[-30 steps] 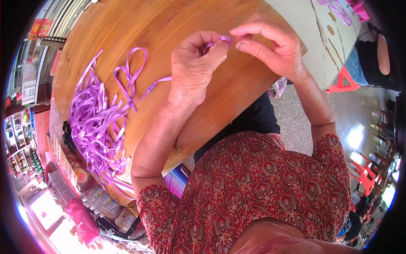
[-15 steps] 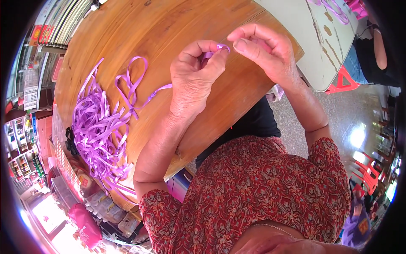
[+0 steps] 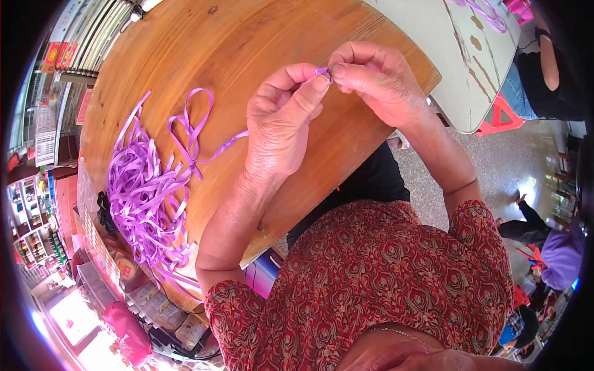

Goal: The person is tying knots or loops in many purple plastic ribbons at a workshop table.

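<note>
Between thumb and forefinger, my left hand (image 3: 283,105) pinches a purple ribbon (image 3: 322,72) whose small end pokes out at the fingertips. My right hand (image 3: 377,80) meets it there, its thumb and forefinger closed on that same end. From behind my left hand the ribbon runs left across the wooden table (image 3: 247,37), with a twisted section near the wrist and a loose loop lying beyond. A big tangled heap of purple ribbons (image 3: 145,191) lies at the table's left edge. My fingers partly hide the piece being held.
A pale, stained table (image 3: 458,62) adjoins at the far right, with purple ribbon (image 3: 489,15) on it. Near it are a person in dark clothes (image 3: 544,80) and a red stool (image 3: 500,116). Shelves (image 3: 34,222) and plastic-wrapped goods (image 3: 158,303) stand left. Another person in purple (image 3: 562,256) is behind right.
My right hand has moved left to my left hand, and its fingers have closed on the ribbon end. At the right, the person in purple has come further into view.
</note>
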Tool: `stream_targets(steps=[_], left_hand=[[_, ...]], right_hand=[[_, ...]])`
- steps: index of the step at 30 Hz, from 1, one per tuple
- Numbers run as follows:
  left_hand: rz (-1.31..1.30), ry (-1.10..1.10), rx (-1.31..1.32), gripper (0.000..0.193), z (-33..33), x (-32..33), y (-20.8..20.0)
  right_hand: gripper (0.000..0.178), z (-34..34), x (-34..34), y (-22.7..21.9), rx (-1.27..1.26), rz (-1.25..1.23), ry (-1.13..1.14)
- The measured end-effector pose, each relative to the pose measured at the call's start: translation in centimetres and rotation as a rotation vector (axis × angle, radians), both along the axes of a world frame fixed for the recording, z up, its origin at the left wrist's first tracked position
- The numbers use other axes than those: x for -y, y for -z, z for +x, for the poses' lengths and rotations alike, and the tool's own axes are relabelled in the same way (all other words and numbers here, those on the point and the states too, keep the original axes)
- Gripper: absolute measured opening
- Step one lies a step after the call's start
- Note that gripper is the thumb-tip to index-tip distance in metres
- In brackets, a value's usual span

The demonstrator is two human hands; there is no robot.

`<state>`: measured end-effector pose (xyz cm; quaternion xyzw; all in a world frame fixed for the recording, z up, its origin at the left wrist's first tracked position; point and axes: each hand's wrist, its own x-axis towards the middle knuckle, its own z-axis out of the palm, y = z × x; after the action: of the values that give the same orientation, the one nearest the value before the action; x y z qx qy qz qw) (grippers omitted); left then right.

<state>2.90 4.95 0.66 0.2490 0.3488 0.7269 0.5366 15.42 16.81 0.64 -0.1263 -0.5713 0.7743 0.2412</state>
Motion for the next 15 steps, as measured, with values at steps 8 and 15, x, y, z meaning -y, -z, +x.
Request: stream_targets(steps=[8, 15], left_hand=[[0.052, 0.024, 0.082, 0.01, -0.5, -0.2, 0.7], [0.042, -0.045, 0.035, 0.009, -0.3, -0.2, 0.4]], right_hand=[[0.011, 0.0, 0.2, -0.3, 0.041, 0.144, 0.041], [0.015, 0.0, 1.0, -0.8, -0.05, 0.808, 0.339]])
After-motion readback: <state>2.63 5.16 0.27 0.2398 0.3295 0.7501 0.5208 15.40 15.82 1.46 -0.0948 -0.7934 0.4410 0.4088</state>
